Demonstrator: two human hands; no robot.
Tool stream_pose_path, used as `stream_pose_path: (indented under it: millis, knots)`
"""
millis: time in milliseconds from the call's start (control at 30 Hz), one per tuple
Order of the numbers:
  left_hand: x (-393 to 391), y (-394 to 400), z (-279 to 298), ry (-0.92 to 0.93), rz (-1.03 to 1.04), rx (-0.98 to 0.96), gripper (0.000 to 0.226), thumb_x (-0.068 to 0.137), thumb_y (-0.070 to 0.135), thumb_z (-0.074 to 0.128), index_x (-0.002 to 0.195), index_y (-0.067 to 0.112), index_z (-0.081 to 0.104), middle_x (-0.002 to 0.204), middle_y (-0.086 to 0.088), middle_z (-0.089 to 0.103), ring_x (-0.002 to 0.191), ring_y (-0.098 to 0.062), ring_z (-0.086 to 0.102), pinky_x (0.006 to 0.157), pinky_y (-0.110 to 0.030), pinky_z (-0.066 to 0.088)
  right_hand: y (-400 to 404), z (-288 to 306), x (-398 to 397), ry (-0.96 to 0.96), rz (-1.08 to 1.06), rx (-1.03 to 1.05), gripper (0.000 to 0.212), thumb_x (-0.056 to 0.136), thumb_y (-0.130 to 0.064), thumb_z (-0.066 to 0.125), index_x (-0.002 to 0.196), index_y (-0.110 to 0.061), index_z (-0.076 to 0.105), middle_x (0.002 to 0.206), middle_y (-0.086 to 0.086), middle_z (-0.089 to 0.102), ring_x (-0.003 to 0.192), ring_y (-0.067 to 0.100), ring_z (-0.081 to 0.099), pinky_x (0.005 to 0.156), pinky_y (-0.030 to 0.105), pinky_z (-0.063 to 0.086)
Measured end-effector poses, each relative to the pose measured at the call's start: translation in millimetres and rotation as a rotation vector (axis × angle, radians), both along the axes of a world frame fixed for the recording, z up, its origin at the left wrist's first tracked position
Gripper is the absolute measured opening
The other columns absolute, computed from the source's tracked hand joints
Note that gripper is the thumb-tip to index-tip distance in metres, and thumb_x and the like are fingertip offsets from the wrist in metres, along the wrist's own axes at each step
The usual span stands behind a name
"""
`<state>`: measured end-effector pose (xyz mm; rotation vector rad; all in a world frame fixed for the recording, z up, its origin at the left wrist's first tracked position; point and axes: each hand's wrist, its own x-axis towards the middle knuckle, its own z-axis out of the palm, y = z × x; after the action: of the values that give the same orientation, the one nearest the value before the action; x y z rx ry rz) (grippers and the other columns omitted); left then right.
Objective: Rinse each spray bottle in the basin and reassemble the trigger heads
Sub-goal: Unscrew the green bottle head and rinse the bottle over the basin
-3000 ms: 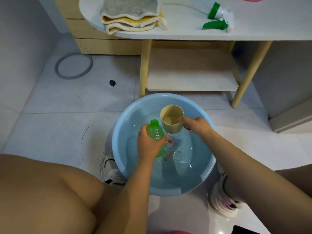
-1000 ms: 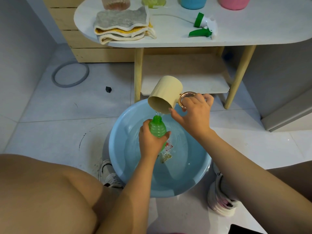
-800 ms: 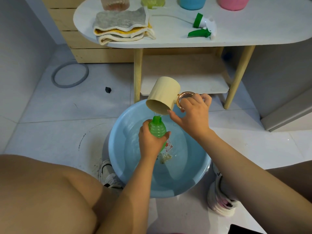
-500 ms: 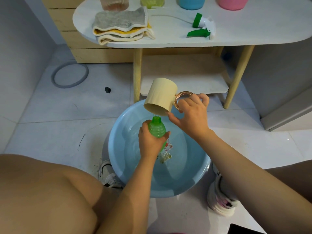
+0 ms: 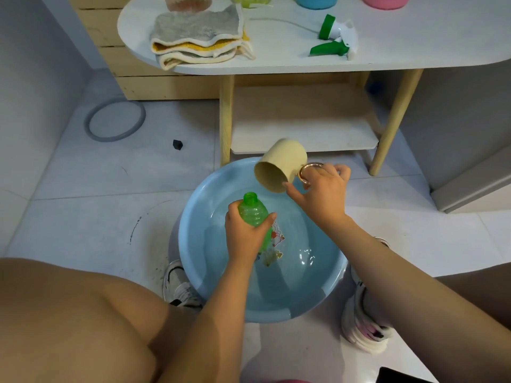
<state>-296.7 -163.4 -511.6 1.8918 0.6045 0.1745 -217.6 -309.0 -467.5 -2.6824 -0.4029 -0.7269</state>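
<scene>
Nearest to us, at centre frame, our left hand [image 5: 243, 236] is wrapped round the green spray bottle [image 5: 253, 214], fingers and thumb curled about its ribbed body. The bottle stands nearly upright above the blue basin [image 5: 193, 225], its open neck pointing up and a little toward the upper left. Just beyond it, our right hand [image 5: 322, 193] pinches the gold ring handle of the beige cup [image 5: 279, 165], which is tipped on its side with its mouth facing the lower left, clear of the bottle neck. We see no water running from it.

We judge three risks. The bottle is wet and held by one hand only, so it could slip and drop into the basin. If the cup is tipped again off-line from the narrow neck, water would run down our hand instead of going inside. The basin sits on smooth floor tiles between our shoes, so a spill over its rim could make them slick.

Farther off, at the top of the frame, the green and white trigger head [image 5: 333, 37] lies on the white table [image 5: 414, 37], well apart from the bottle, to the right of the folded cloths [image 5: 199, 37].

A colourful printed picture shows on the basin floor beside the bottle, but we can read no writing or brand anywhere.
</scene>
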Motion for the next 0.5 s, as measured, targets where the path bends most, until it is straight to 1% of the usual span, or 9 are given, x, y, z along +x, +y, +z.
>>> stream_pose_path:
  millis: [67,133,200,267,300,367,400,433,500]
  knots:
    - [-1,4,-4,0.014,0.007,0.008,0.064,0.061,0.038,0.087,0.108,0.025,0.046,0.109,0.003,0.054,0.099,-0.015,0.054,0.078,-0.022,0.041,-4,-16,-3,0.086,-0.026,-0.137,0.038,0.067,-0.045,0.069,0.055,-0.012,0.055,0.052,0.0,0.057,0.059,0.024,0.055,0.078,0.035,0.025]
    - [-2,9,-8,0.046,0.026,0.008,0.063,0.059,0.036,0.088,0.104,0.023,0.045,0.107,0.0,0.056,0.095,-0.016,0.056,0.074,-0.021,0.04,-4,-32,-7,0.175,-0.023,-0.265,0.032,0.062,-0.034,0.078,0.052,-0.01,0.058,0.051,0.003,0.057,0.061,0.026,0.058,0.078,0.036,0.026]
    - [-4,14,-10,0.071,0.045,0.0,0.063,0.058,0.035,0.089,0.1,0.021,0.044,0.103,0.0,0.058,0.091,-0.016,0.057,0.072,-0.022,0.041,-2,-47,-14,0.258,-0.01,-0.383,0.028,0.055,-0.021,0.082,0.048,-0.012,0.057,0.047,0.003,0.053,0.059,0.027,0.057,0.076,0.036,0.026]
    - [-7,18,-12,0.093,0.054,0.003,0.063,0.057,0.034,0.089,0.097,0.02,0.043,0.099,0.0,0.059,0.087,-0.016,0.057,0.069,-0.02,0.038,-2,-62,-18,0.35,0.007,-0.521,0.026,0.05,-0.019,0.085,0.046,-0.016,0.059,0.045,0.002,0.053,0.057,0.027,0.056,0.071,0.035,0.026]
    - [-8,22,-14,0.105,0.062,0.008,0.063,0.058,0.033,0.089,0.097,0.02,0.042,0.097,0.0,0.059,0.086,-0.015,0.057,0.067,-0.018,0.037,0,-68,-19,0.414,0.009,-0.59,0.023,0.053,-0.023,0.084,0.05,-0.018,0.062,0.048,0.001,0.056,0.061,0.026,0.056,0.071,0.035,0.024]
    - [-10,26,-16,0.115,0.066,0.004,0.063,0.059,0.034,0.088,0.099,0.02,0.042,0.096,0.001,0.059,0.085,-0.015,0.057,0.067,-0.018,0.036,-1,-75,-25,0.525,0.019,-0.737,0.009,0.074,-0.029,0.069,0.071,-0.021,0.069,0.069,-0.003,0.066,0.082,0.022,0.058,0.078,0.034,0.02]
    - [-11,28,-16,0.12,0.07,0.001,0.063,0.06,0.035,0.088,0.1,0.021,0.041,0.097,0.002,0.058,0.085,-0.014,0.057,0.068,-0.019,0.037,-1,-78,-26,0.553,0.037,-0.778,0.011,0.083,-0.028,0.06,0.083,-0.023,0.069,0.081,-0.004,0.068,0.093,0.021,0.056,0.081,0.032,0.017]
    - [-11,28,-16,0.124,0.075,-0.001,0.063,0.061,0.035,0.087,0.101,0.023,0.041,0.098,0.003,0.057,0.085,-0.014,0.056,0.069,-0.02,0.038,-2,-81,-28,0.573,0.072,-0.805,0.013,0.086,-0.026,0.055,0.089,-0.024,0.067,0.088,-0.005,0.068,0.1,0.02,0.054,0.083,0.032,0.014]
    - [-11,31,-17,0.129,0.094,-0.006,0.064,0.061,0.037,0.087,0.105,0.026,0.04,0.102,0.005,0.056,0.089,-0.014,0.055,0.074,-0.023,0.04,5,-84,-31,0.626,0.131,-0.875,0.011,0.086,-0.029,0.056,0.089,-0.026,0.066,0.089,-0.007,0.067,0.099,0.018,0.054,0.084,0.033,0.015]
